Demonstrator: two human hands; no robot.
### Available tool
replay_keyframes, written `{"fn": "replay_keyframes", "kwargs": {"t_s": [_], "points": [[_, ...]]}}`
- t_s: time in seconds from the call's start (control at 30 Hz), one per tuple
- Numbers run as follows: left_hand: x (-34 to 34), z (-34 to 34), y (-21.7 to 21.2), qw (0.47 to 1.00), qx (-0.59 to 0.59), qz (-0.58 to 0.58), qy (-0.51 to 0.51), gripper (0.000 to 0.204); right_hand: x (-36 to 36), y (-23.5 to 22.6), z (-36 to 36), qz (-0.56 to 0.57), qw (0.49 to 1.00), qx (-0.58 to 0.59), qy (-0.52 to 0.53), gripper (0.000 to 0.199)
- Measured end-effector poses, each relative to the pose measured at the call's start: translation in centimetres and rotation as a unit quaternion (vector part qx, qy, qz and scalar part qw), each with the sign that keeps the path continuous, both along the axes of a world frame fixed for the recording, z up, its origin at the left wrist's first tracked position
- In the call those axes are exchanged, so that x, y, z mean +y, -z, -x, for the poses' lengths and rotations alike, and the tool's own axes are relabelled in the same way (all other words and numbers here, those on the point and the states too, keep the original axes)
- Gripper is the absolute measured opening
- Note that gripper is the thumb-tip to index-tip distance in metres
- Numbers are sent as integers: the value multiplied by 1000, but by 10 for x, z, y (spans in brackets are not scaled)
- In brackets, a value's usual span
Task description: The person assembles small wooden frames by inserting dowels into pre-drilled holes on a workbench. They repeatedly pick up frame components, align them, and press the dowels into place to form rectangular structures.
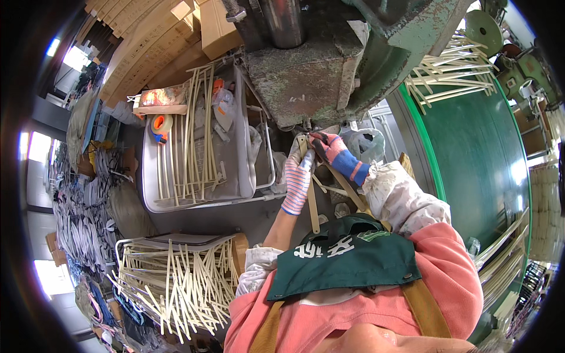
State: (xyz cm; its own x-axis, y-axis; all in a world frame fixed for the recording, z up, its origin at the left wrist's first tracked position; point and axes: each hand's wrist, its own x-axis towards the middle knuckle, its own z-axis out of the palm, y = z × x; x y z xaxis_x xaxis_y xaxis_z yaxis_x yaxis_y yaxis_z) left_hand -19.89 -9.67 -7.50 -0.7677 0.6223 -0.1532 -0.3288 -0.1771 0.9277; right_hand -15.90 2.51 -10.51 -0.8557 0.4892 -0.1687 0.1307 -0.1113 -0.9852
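My left hand (297, 175), in a striped white glove, is closed around a pale flat strip (312, 206). The strip's upper end sits just under the worn metal head (303, 88) of a green press, and its lower end hangs toward my apron. My right hand (338, 152), in a pink and blue glove, is closed close beside that upper end, its fingertips at the underside of the press. What those fingers pinch is too small to make out. A second, browner strip (348, 187) slants down below my right hand.
On the left, a grey tray table (235, 188) bears long pale strips, a roll of orange tape (160, 123) and plastic bags. Below it lies a heap of pale strips (176, 282). To the right runs a green conveyor belt (477, 153) with more strips (453, 73). Cardboard boxes (138, 59) stand behind.
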Motion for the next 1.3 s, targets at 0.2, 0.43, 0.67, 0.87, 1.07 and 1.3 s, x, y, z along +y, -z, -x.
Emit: {"fn": "replay_keyframes", "kwargs": {"t_s": [0.2,0.43,0.67,0.87,1.07,1.3], "points": [[-2,12,-5,996,-53,-65,30,31,18,-7,-1,57,995,-43,-68,22],[-5,27,2,996,-12,-48,78,28,30,3,11,24,989,-48,-137,40],[-5,33,-3,992,40,-59,108,20,39,9,12,67,971,-29,-226,45],[-10,38,-26,981,106,0,163,13,37,-1,14,126,963,-102,-216,45],[-12,47,-44,953,191,77,223,15,36,-10,8,182,964,-28,-191,37],[-12,60,-38,931,248,60,259,20,34,-21,-4,251,948,19,-194,35]]}}
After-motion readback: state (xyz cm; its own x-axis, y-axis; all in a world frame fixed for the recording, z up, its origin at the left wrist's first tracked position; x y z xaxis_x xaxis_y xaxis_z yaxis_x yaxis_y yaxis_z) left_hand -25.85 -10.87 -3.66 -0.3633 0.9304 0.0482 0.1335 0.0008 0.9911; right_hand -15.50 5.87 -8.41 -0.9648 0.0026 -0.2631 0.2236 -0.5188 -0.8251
